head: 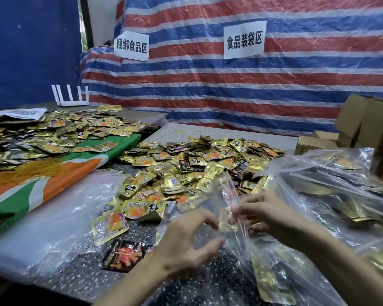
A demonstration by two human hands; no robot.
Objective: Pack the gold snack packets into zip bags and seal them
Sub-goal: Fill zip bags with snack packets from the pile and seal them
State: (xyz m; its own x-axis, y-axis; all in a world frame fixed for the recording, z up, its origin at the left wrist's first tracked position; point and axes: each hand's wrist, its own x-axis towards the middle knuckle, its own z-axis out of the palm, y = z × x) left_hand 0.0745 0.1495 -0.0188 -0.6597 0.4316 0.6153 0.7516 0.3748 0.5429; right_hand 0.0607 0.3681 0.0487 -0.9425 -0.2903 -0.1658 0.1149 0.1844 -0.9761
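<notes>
Head cam is the only angle, so here goes. Bottom middle of the frame, both hands are at the mouth of a clear zip bag [227, 191], the one with a red strip along its top edge. The right hand [268, 215] has its fingertips pinched narrow on that strip, I'd guess to steady the opening or start pressing the seal. The left hand [186, 246] is curled in a loose C at the near lip of the bag, thumb and forefinger apart. Shiny plastic blurs over it, so I can't tell if it's actually gripping anything. Some gold packets [268, 281] sit inside the bag toward the lower right, so my read is it's at least partly loaded.

The main pile [197, 164] is heaped mid-frame just past the hands, within easy reach, which makes sense for grab-and-stuff work. A second heap [53, 133] lies at centre left on a green and orange cloth [31, 191]. Flat empty bags [53, 208] wait at lower left, presumably next in line. Filled bags [332, 173] are stacked at the right edge, out of the way, with cardboard boxes [363, 124] behind them.

One black and red packet [124, 255] lies near the left hand. It isn't gold, so I'd leave it out.
</notes>
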